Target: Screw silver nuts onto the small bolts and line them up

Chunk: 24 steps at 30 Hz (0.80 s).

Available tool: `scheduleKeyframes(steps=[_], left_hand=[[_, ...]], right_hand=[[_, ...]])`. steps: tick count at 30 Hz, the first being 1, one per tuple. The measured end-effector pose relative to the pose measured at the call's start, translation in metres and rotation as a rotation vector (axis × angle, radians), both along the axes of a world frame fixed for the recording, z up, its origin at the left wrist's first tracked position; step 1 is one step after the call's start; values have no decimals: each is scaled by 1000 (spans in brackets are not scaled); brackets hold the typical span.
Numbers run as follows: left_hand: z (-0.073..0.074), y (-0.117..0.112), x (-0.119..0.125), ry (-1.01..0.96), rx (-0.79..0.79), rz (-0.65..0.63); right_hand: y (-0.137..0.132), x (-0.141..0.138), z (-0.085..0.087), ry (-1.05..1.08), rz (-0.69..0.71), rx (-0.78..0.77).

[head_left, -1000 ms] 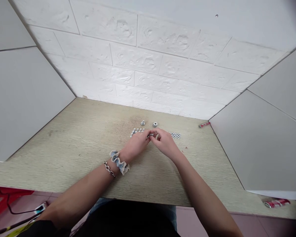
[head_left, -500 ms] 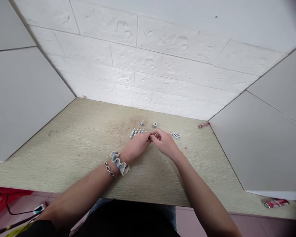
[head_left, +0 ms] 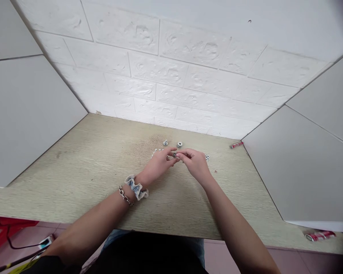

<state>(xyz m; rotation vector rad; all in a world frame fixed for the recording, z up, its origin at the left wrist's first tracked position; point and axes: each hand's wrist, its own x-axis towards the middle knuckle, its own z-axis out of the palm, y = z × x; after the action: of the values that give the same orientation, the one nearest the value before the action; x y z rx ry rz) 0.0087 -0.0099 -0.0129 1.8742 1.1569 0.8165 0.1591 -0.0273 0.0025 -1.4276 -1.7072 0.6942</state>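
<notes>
Evidently, in the head view, a small metal piece (head_left: pixel 174 155) is being held over the table (head_left: pixel 103 160), between the two hands. It is being pinched by the right hand (head_left: pixel 194 163), whose thumb and fingertips are being kept closed. The left hand (head_left: pixel 157 164) is being held with fingers curved and partly spread beside the piece; whether any grip is being added there cannot be told.

By its look, something light, hard and stiff is being handled, hardly fragile but likely slippery when smooth metal is being turned. A hold on its outer rim, by the fingertip pads, is probably being favoured by so small a size.

Beyond the hands, a bolt (head_left: pixel 165 142) and a round metal part (head_left: pixel 180 144) are being left near each other. Small bolts (head_left: pixel 154 153) are being partly hidden by the left hand, nuts (head_left: pixel 207 157) by the right.

Reach is being bounded by the brick-patterned wall (head_left: pixel 171 91) ahead and by the left panel (head_left: pixel 31 121) and right panel (head_left: pixel 305 163), both well apart from the hands; wider room is being offered sideways than forward.
</notes>
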Motion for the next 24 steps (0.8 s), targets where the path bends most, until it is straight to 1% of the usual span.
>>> scheduleKeyframes(steps=[4,8,14,19,21,24], left_hand=[[7,0,-2,-78,-60,-42],[10,0,-3,-83,-63,-36],[10,0,-3,-22,31,-49],[6,2,-3,-11,72,-38],[5,2,-2,40,129,-15],[4,2,-2,135,222,-2]], right_hand=[[1,2,0,12,-36,17],[2,2,-1,9,-49,35],[1,1,1,10,-43,11],[2,2,0,-6,9,-7],[2,2,-1,-43,31,5],[3,2,-3,-135,64,68]])
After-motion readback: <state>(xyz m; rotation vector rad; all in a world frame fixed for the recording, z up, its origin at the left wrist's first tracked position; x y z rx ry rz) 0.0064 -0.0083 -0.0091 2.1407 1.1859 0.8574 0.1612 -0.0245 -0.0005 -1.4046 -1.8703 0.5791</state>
